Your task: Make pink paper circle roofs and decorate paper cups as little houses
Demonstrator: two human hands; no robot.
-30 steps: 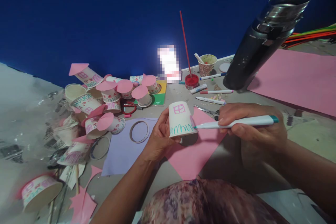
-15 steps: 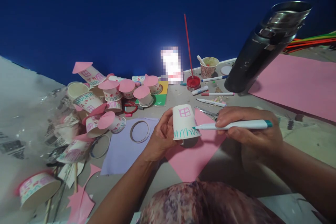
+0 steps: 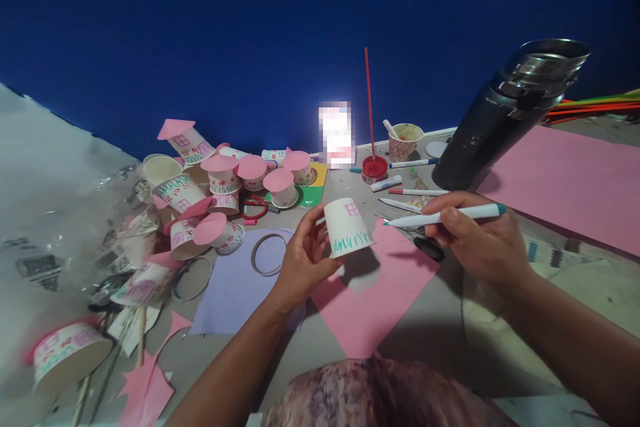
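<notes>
My left hand (image 3: 306, 259) grips a white paper cup (image 3: 344, 230), held upside down and slightly tilted. A pink window and green zigzag grass strokes are drawn on the cup's side. In my right hand (image 3: 481, 240) is a green marker (image 3: 435, 217), its uncapped tip pointing left and apart from the cup. Below the cup lies a sheet of pink paper (image 3: 367, 307) with a round hole cut in it. Scissors (image 3: 429, 248) with black handles lie partly behind my right hand.
Several decorated cups with pink paper roofs (image 3: 279, 181) crowd the left. Purple paper (image 3: 225, 300) carries a tape roll (image 3: 269, 254). A black flask (image 3: 493, 123) stands at right, near loose markers (image 3: 417, 191), a patterned cup (image 3: 405, 145) and a red paint pot (image 3: 375, 169).
The marker tip has come off the cup as my right hand moved up and away. My left hand has turned the cup, so its window sits further right.
</notes>
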